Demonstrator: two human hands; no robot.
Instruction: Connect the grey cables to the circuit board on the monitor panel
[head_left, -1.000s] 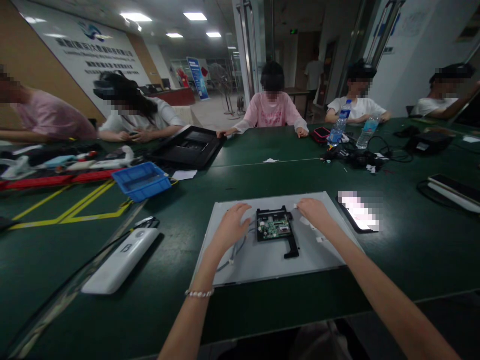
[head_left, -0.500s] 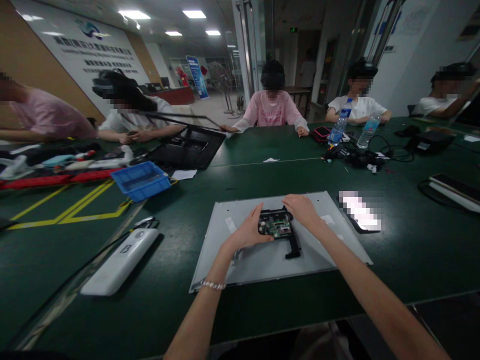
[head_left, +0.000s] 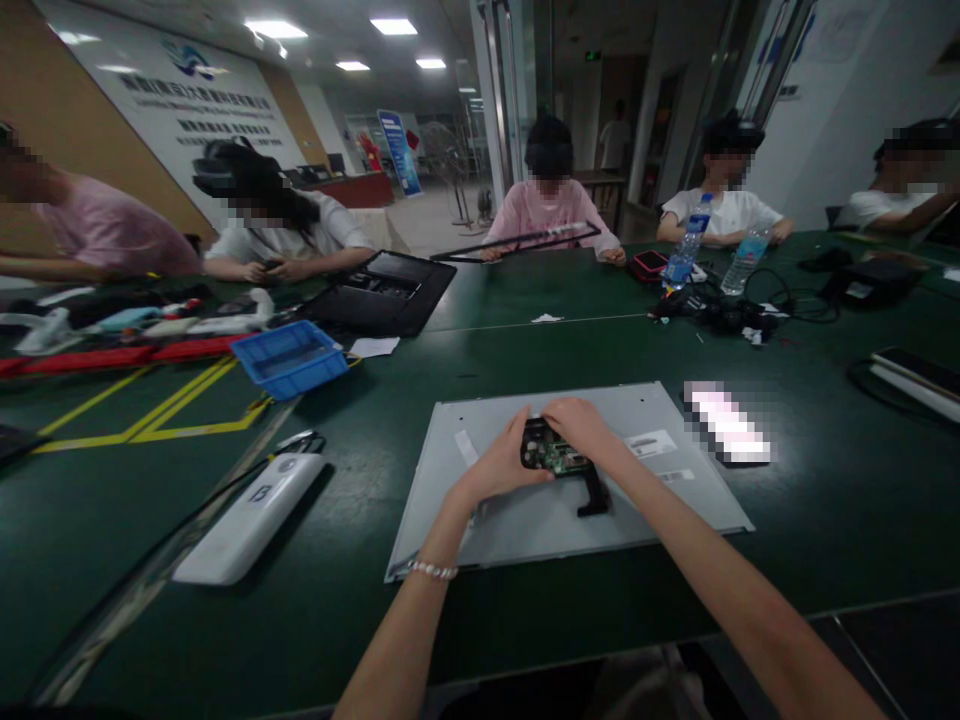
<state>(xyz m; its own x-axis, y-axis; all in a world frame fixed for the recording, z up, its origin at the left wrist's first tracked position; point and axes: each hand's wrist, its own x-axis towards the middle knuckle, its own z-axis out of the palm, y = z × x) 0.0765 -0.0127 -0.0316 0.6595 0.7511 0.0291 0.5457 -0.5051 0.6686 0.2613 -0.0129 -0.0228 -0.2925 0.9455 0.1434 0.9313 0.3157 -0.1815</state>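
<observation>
A green circuit board in a black plastic frame (head_left: 564,462) lies over a flat grey panel (head_left: 525,545) on the table. Around the board's left side is my left hand (head_left: 501,462), its thumb along the near edge and fingers at the far edge. My right hand (head_left: 581,425) bends over the far edge, covering part of the board; its fingertips are curled down onto it. From the board's right side a black hooked arm of the frame reaches toward me. White labels show on the panel right of my right forearm.
Left of the panel lies a white power bank (head_left: 251,520) with a cable; farther off stands a blue basket (head_left: 292,362). A phone (head_left: 727,425) lies to the right. Bottles (head_left: 688,245) and cables are beyond. Across the table, a person (head_left: 551,215) holds a thin black frame (head_left: 517,245).
My right hand has slid left along the board's far edge; my left hand keeps its place. The person opposite has swung the thin black frame to the right.
</observation>
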